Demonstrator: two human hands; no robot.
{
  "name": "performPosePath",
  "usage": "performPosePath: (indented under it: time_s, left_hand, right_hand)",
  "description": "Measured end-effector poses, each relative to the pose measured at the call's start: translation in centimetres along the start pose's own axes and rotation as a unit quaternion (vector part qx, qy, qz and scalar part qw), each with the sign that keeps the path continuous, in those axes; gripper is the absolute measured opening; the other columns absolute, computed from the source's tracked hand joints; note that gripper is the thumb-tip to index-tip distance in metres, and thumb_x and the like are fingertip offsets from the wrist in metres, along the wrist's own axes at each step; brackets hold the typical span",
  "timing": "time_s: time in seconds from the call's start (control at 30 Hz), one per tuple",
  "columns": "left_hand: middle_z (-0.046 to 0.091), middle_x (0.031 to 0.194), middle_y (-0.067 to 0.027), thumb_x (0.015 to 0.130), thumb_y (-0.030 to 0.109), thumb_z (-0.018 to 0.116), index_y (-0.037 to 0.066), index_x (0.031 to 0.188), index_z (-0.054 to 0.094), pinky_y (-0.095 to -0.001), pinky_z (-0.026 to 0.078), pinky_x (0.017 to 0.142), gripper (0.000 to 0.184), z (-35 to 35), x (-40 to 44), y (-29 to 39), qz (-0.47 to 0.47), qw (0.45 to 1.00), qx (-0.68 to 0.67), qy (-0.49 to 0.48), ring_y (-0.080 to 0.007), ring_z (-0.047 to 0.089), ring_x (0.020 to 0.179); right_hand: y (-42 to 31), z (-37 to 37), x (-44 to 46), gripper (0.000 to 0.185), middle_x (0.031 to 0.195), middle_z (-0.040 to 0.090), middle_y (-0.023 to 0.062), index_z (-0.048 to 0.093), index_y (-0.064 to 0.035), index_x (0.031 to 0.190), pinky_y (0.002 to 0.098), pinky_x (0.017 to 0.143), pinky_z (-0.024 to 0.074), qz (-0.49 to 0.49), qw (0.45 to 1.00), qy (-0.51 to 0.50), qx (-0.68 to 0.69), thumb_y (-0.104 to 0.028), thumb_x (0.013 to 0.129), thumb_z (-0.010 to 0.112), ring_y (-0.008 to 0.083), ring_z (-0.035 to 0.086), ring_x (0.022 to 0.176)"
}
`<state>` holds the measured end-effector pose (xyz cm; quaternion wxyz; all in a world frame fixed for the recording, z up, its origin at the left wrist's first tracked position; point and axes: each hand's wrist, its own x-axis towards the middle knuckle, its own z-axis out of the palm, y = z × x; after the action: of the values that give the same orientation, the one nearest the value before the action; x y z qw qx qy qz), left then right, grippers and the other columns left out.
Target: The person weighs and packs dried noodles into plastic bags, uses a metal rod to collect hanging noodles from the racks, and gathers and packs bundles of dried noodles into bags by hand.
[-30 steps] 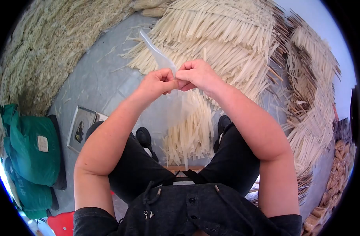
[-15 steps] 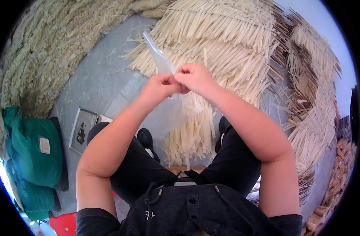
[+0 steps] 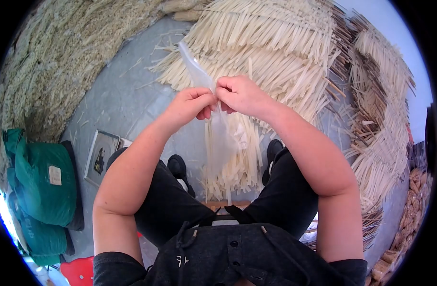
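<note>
My left hand (image 3: 192, 104) and my right hand (image 3: 240, 94) meet in front of me, both closed with thumb and fingers pinching a clear plastic bag (image 3: 194, 68). One narrow, folded end of the bag points up and away to the left. Its thin, see-through lower part hangs below my fingers, above a heap of pale flat strips (image 3: 242, 171) between my feet. The fingertips are almost touching each other.
Long layers of pale strips (image 3: 266, 38) lie on the grey floor ahead and to the right, with brown sticks among them. A rough beige pile (image 3: 61, 57) rises at left. Green sacks (image 3: 49, 190), a metal tray (image 3: 102, 157) and a red object (image 3: 78, 271) are at lower left.
My right hand has moved slightly right, and the hands are a little farther apart. The bag's upper end has shifted right, and its hanging part looks narrower.
</note>
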<state>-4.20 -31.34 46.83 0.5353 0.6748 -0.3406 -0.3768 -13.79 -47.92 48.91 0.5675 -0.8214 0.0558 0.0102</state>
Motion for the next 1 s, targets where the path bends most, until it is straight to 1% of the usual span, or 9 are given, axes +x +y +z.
performPosePath:
  time_s: [0.07,0.17,0.27,0.47,0.63,0.7,0.8,0.87,1.0]
  left_hand:
    - [0.057,0.066,0.0022,0.091,0.024,0.056,0.008,0.078,0.064,-0.0229,0.042,0.057,0.022,0.1,0.3,-0.5,0.022,0.998,0.043,0.032,-0.0061,0.052,0.060]
    - [0.056,0.065,0.0027,0.090,0.023,0.056,0.007,0.077,0.064,-0.0241,0.042,0.055,0.022,-1.2,0.2,-0.2,0.071,0.977,0.151,0.136,-0.0067,0.051,0.059]
    - [0.060,0.069,-0.0009,0.087,0.023,0.060,0.005,0.081,0.065,-0.0261,0.044,0.057,0.020,-3.5,0.2,0.1,0.058,0.963,0.173,0.198,-0.0089,0.055,0.060]
    - [0.063,0.088,-0.0070,0.084,0.021,0.065,0.005,0.103,0.063,-0.0289,0.048,0.061,0.025,-0.7,0.5,-1.0,0.097,0.953,0.221,0.184,-0.0127,0.059,0.064]
    - [0.058,0.089,-0.0016,0.091,0.011,0.057,0.008,0.113,0.065,-0.0233,0.047,0.056,0.024,-1.9,1.3,-1.1,0.067,0.974,0.112,0.185,-0.0083,0.057,0.067]
    - [0.057,0.086,-0.0005,0.092,0.008,0.054,0.010,0.112,0.070,-0.0224,0.047,0.054,0.026,-4.0,1.5,-1.2,0.162,0.920,0.174,0.311,-0.0080,0.055,0.065]
    - [0.057,0.080,-0.0013,0.090,0.005,0.054,0.011,0.107,0.073,-0.0245,0.046,0.055,0.026,-4.6,1.5,-0.9,0.227,0.894,0.183,0.340,-0.0085,0.052,0.063]
    - [0.057,0.076,-0.0047,0.088,0.006,0.056,0.012,0.106,0.074,-0.0283,0.046,0.058,0.026,-2.4,0.8,-0.6,0.234,0.892,0.231,0.309,-0.0144,0.055,0.064]
    - [0.061,0.076,-0.0103,0.085,0.008,0.059,0.015,0.104,0.075,-0.0314,0.047,0.062,0.025,0.7,0.4,-0.6,0.242,0.885,0.317,0.241,-0.0248,0.060,0.066]
  right_hand:
    - [0.4,0.0,0.4,0.025,0.078,0.068,0.0148,0.065,0.0017,0.081,0.0356,0.063,0.0541,-0.035,0.963,0.078,-0.257,-0.018,0.085,0.051,0.0240,0.067,0.066]
    - [0.5,-0.3,0.1,0.026,0.083,0.068,0.0192,0.065,0.0013,0.082,0.0420,0.069,0.0527,0.002,0.899,0.158,-0.409,-0.021,0.083,0.052,0.0332,0.066,0.072]
    - [0.2,-2.5,0.1,0.026,0.084,0.067,0.0206,0.065,-0.0001,0.081,0.0443,0.072,0.0517,0.062,0.982,0.089,-0.155,-0.023,0.082,0.054,0.0379,0.064,0.079]
    - [0.6,1.4,-0.5,0.022,0.073,0.064,0.0187,0.065,-0.0033,0.082,0.0418,0.066,0.0500,-0.158,0.946,0.046,-0.279,-0.023,0.081,0.055,0.0368,0.061,0.069]
    - [0.6,1.2,-0.3,0.024,0.070,0.062,0.0168,0.063,-0.0024,0.079,0.0405,0.065,0.0495,-0.099,0.978,-0.004,-0.183,-0.026,0.078,0.059,0.0345,0.061,0.068]
    - [0.4,0.9,-0.3,0.025,0.070,0.063,0.0163,0.063,-0.0019,0.078,0.0400,0.065,0.0497,-0.067,0.983,-0.026,-0.167,-0.027,0.077,0.060,0.0336,0.062,0.069]
    - [0.2,0.9,-0.4,0.028,0.068,0.064,0.0147,0.063,-0.0011,0.075,0.0391,0.065,0.0500,0.010,0.993,-0.005,-0.120,-0.029,0.077,0.062,0.0314,0.063,0.069]
    - [-0.1,1.6,-0.4,0.031,0.068,0.065,0.0150,0.064,-0.0005,0.075,0.0397,0.064,0.0500,-0.061,0.965,0.145,-0.210,-0.031,0.078,0.063,0.0320,0.063,0.066]
    - [0.1,1.4,0.0,0.030,0.068,0.065,0.0161,0.065,-0.0009,0.073,0.0415,0.064,0.0497,-0.082,0.937,0.230,-0.249,-0.030,0.079,0.062,0.0338,0.063,0.067]
